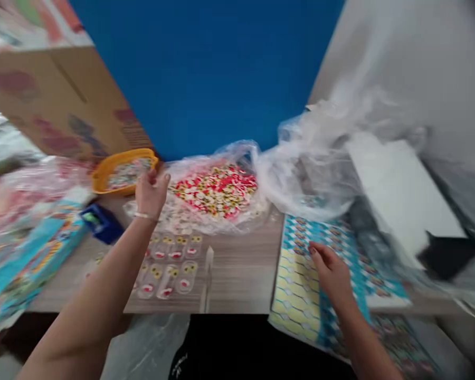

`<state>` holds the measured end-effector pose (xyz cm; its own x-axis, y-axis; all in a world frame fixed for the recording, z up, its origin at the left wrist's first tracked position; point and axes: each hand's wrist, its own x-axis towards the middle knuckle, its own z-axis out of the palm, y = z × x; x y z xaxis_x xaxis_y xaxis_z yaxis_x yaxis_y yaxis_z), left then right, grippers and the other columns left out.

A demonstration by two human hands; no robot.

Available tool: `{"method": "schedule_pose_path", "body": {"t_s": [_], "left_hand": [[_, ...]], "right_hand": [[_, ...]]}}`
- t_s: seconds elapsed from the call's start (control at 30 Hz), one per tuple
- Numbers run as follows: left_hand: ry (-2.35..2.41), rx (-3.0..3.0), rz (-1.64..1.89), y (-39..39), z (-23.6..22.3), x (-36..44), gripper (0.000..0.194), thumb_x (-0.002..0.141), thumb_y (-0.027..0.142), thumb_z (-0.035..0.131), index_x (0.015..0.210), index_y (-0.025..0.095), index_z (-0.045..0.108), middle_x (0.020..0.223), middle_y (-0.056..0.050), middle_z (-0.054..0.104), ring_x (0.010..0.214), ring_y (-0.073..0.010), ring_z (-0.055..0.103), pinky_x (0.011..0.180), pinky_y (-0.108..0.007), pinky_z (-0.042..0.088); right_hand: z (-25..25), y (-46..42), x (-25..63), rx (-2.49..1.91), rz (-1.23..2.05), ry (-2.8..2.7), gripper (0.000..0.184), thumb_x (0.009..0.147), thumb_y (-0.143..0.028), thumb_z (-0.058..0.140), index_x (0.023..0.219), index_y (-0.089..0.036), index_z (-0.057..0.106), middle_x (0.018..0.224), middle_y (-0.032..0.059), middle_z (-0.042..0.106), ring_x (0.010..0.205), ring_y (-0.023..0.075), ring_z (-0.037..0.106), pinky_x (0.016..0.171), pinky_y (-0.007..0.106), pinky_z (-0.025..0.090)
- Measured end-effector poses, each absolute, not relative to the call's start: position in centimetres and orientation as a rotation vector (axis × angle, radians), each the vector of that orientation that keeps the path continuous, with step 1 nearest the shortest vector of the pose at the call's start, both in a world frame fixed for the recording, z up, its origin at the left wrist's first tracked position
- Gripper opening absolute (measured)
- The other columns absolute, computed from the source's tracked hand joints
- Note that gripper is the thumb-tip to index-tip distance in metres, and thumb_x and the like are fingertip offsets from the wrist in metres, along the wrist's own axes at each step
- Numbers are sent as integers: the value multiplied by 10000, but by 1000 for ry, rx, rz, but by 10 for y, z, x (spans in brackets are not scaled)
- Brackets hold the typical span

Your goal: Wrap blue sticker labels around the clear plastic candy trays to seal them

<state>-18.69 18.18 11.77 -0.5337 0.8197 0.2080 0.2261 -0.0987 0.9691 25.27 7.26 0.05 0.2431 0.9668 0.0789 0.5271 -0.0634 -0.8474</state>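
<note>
My left hand (152,194) is raised above the wooden table (241,274), its fingers curled and blurred, between a yellow plastic basket (124,170) and a clear plastic bag (216,192) of small red, yellow and white pieces. I cannot see anything held in it. My right hand (330,272) rests on a stack of blue-and-yellow patterned printed sheets (320,269) at the table's right edge, its fingertips touching the top sheet. Small clear packets (168,272) with red and yellow pieces lie on the table below my left hand.
A pale narrow strip (208,277) stands near the table's front edge. Bright printed packaging (31,253) and a dark blue box (102,224) sit to the left. A cardboard carton (59,103) rises at back left, with a blue wall behind. Loose plastic film (312,169) and a white board (401,195) lie right.
</note>
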Motion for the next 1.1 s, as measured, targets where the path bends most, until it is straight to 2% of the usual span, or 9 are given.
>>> {"method": "schedule_pose_path", "body": {"t_s": [0.1, 0.17, 0.3, 0.43, 0.53, 0.7, 0.8, 0.9, 1.1], "left_hand": [[1561, 1172, 1292, 143, 64, -80, 235, 677, 199, 786, 886, 169, 682, 844, -35, 712, 823, -195, 642, 881, -367, 478], [1414, 1095, 1018, 112, 32, -7, 280, 631, 129, 784, 892, 179, 695, 920, -62, 735, 876, -213, 671, 888, -366, 492], [1381, 1000, 906, 85, -4, 78, 327, 619, 100, 771, 920, 167, 662, 919, -80, 735, 762, -190, 681, 743, -322, 522], [1347, 912, 856, 85, -9, 90, 232, 627, 120, 757, 809, 164, 621, 661, -11, 683, 570, -143, 624, 564, -251, 475], [1294, 859, 839, 76, -4, 87, 180, 639, 174, 755, 751, 162, 615, 605, 4, 660, 511, -121, 584, 515, -231, 446], [1223, 819, 899, 56, 3, 89, 195, 641, 265, 773, 785, 155, 702, 719, -20, 713, 635, -124, 621, 610, -230, 470], [1194, 778, 938, 52, 4, 88, 214, 638, 261, 761, 827, 163, 733, 819, -38, 744, 729, -144, 647, 703, -255, 492], [1179, 750, 953, 50, 4, 87, 210, 620, 239, 766, 814, 162, 744, 816, -46, 750, 740, -155, 650, 731, -272, 495], [1137, 758, 962, 46, 2, 86, 181, 646, 242, 764, 801, 155, 731, 783, -38, 736, 700, -134, 632, 690, -244, 478]], "right_hand": [[-13, 63, 268, -1726, 702, -1305, 426, 840, -507, 566, 1064, -169, 698, 1029, 115, 737, 936, 272, 671, 848, 421, 524], [-19, 57, 270, -1697, 731, -1291, 402, 870, -481, 551, 1090, -173, 685, 1052, 109, 727, 937, 257, 663, 853, 413, 517], [-24, 45, 270, -1644, 738, -1302, 357, 901, -446, 531, 1081, -177, 680, 1024, 96, 717, 908, 244, 652, 831, 403, 512], [-20, 43, 267, -1570, 738, -1348, 285, 888, -377, 562, 1070, -181, 661, 1001, 88, 700, 903, 238, 643, 826, 402, 514], [-9, 46, 255, -1466, 656, -1511, 197, 884, -291, 579, 1045, -205, 651, 1005, 74, 676, 949, 235, 620, 859, 402, 498], [2, 51, 235, -1350, 572, -1829, 143, 920, -190, 528, 958, -226, 662, 970, 65, 679, 962, 235, 602, 868, 400, 480], [-1, 50, 232, -1324, 558, -1890, 164, 937, -186, 507, 994, -226, 655, 998, 76, 685, 972, 236, 604, 881, 402, 481], [-3, 47, 230, -1308, 592, -1860, 152, 927, -179, 512, 969, -222, 651, 986, 75, 678, 974, 230, 599, 874, 383, 479], [-2, 49, 225, -1394, 882, -1456, 127, 889, -263, 546, 797, -215, 618, 782, 20, 636, 760, 183, 587, 713, 313, 467]]}}
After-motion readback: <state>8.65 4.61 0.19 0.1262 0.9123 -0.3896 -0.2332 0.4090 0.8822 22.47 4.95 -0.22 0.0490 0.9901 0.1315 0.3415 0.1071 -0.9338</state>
